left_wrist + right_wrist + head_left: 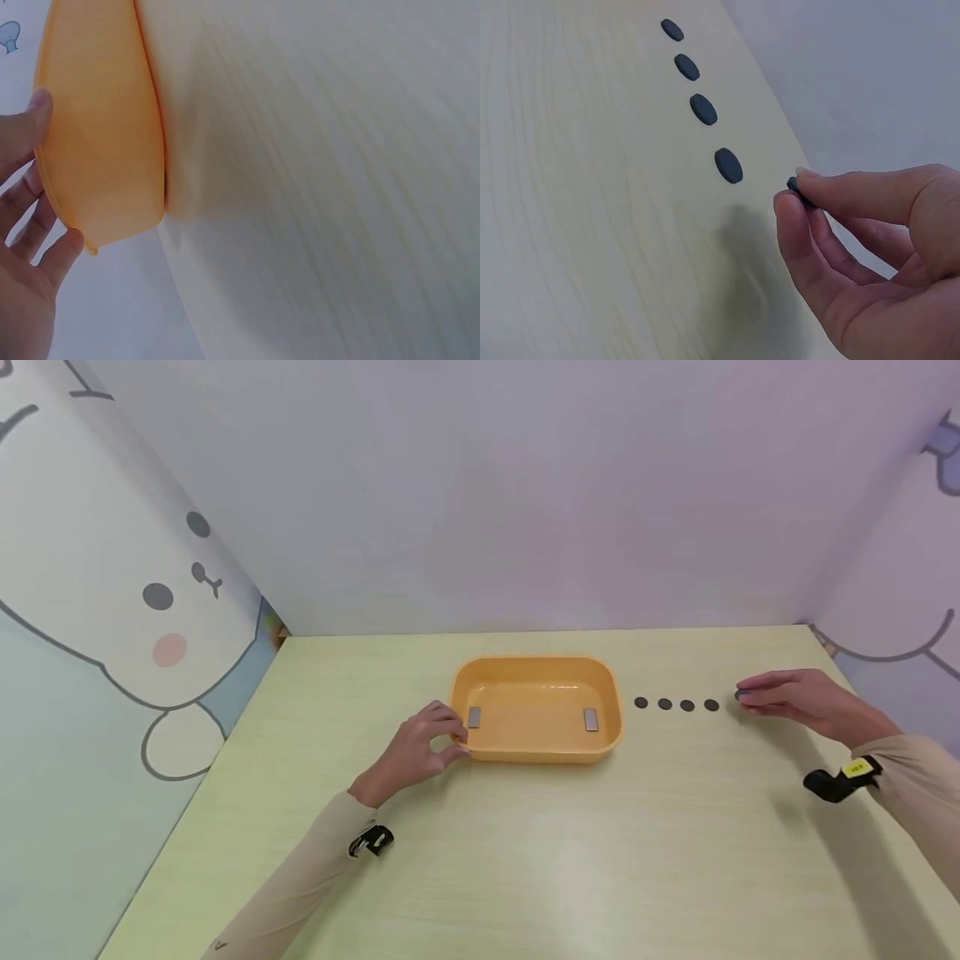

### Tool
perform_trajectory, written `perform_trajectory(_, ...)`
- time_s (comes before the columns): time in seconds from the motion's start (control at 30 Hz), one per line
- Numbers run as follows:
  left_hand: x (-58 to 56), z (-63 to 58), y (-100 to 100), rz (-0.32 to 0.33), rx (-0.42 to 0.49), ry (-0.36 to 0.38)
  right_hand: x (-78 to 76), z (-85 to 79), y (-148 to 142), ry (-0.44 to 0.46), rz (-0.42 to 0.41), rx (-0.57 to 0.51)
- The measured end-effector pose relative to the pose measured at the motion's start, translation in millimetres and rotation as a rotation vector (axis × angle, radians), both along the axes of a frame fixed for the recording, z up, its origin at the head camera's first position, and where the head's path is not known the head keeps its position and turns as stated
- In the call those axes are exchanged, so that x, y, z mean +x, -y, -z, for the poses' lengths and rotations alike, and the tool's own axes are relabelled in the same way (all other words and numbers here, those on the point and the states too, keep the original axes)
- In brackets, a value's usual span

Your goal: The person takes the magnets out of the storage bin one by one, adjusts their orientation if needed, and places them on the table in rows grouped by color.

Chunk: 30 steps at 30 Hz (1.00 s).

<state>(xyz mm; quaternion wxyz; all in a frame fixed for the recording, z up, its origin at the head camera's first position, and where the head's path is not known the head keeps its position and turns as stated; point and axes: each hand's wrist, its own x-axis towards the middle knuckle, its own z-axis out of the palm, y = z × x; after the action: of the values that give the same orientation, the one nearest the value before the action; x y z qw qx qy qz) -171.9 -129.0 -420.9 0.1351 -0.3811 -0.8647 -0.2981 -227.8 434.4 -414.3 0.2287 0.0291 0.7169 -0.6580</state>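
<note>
An orange plastic tray sits on the table, with two small grey rectangular pieces, one near its left end and one near its right end. My left hand grips the tray's front left corner, fingers over the rim and thumb at the outer side. In the left wrist view the tray's side shows between the thumb and fingers. My right hand pinches a small dark disc between thumb and fingertips, just above the table. Several similar dark discs lie in a row between it and the tray.
The pale wooden table meets a plain wall at its back edge. Walls with cartoon animal prints stand at the left and right. Each wrist wears a black camera mount, one on the left and one on the right.
</note>
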Motion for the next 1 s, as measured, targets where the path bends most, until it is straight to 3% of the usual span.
perform_trajectory(0.63,-0.1,-2.0,0,-0.003,-0.001,0.014,1.5,9.7,-1,-0.044,0.004,0.247)
perform_trajectory(1.0,0.5,-3.4,0,-0.011,-0.016,0.027,0.4,8.7,18,-0.227,-0.033,0.586)
